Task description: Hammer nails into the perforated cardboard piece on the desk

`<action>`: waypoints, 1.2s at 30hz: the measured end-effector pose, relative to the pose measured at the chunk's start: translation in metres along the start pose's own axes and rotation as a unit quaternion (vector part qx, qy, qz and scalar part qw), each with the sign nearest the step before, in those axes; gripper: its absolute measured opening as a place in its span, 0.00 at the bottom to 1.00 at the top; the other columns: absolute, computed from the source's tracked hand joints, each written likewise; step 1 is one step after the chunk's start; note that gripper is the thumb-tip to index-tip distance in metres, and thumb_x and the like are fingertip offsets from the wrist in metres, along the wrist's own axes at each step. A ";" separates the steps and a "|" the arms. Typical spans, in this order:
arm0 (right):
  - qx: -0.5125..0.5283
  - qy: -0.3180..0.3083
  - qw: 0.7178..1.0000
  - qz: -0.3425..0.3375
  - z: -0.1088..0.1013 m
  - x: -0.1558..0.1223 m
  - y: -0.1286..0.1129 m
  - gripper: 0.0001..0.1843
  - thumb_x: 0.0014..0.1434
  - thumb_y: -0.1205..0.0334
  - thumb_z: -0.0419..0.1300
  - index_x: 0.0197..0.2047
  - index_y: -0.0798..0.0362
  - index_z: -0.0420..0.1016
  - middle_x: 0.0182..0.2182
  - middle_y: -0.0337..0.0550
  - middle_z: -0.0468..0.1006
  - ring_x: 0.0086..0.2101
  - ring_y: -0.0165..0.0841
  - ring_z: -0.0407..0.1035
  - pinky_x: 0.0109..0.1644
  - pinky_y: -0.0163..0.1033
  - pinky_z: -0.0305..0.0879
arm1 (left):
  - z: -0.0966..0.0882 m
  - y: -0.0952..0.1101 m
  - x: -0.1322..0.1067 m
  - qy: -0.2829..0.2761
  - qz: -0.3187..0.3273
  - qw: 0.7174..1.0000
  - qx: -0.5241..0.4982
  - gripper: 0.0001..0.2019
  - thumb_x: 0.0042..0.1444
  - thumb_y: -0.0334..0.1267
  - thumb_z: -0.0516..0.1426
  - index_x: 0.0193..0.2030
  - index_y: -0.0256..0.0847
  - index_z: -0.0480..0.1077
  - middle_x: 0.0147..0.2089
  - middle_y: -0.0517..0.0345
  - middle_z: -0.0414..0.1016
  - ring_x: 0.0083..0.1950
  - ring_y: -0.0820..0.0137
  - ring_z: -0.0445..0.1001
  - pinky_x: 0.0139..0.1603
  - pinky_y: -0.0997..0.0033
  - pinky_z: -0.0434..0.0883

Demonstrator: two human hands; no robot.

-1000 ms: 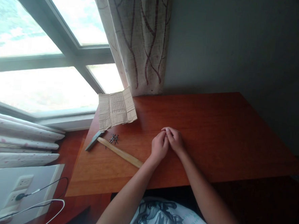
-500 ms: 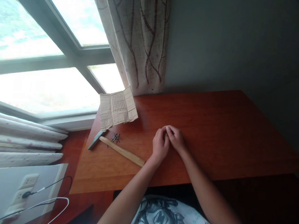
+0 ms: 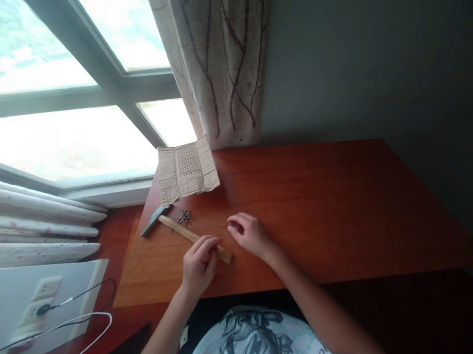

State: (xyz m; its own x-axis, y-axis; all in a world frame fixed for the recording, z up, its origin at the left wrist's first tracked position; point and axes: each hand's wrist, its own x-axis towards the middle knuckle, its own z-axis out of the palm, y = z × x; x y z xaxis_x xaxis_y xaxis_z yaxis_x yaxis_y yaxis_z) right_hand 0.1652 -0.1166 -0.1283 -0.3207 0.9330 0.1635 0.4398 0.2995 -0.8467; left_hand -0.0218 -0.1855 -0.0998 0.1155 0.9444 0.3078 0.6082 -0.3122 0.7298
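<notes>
A hammer with a pale wooden handle and a grey metal head lies on the reddish wooden table, its head pointing to the left edge. My left hand rests its outstretched fingers on the handle's near end, not wrapped around it. My right hand hovers just right of the handle's end, fingers loosely curled and holding nothing. A small heap of dark nails lies just beyond the handle. A creased piece of cardboard with a grid of small holes lies at the table's far left corner.
A patterned curtain hangs behind the table beside a large window. At lower left, a white panel carries a wall socket with a plug and cables. Pale folded fabric lies left of the table.
My hands, clasped together at the table's middle, have parted. The left hand moved left and toward me onto the hammer handle. The right hand followed to the left.
</notes>
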 end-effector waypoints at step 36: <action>-0.319 0.192 0.927 0.043 -0.085 -0.108 0.028 0.16 0.67 0.57 0.54 0.55 0.50 0.69 0.43 0.52 0.78 0.42 0.43 0.76 0.44 0.46 0.73 | -0.079 -0.080 -0.027 0.137 -0.202 0.941 0.235 0.17 0.61 0.45 0.53 0.50 0.40 0.74 0.45 0.52 0.77 0.34 0.67 0.75 0.40 0.65 0.73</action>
State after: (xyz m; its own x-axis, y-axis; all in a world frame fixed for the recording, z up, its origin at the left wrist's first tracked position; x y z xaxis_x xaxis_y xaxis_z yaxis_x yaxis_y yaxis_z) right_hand 0.2837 -0.1922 -0.1260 0.0072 0.9244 0.3812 0.8956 0.1636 -0.4137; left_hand -0.1360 -0.1937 -0.1180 -0.3682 0.8938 0.2562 0.8464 0.2082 0.4901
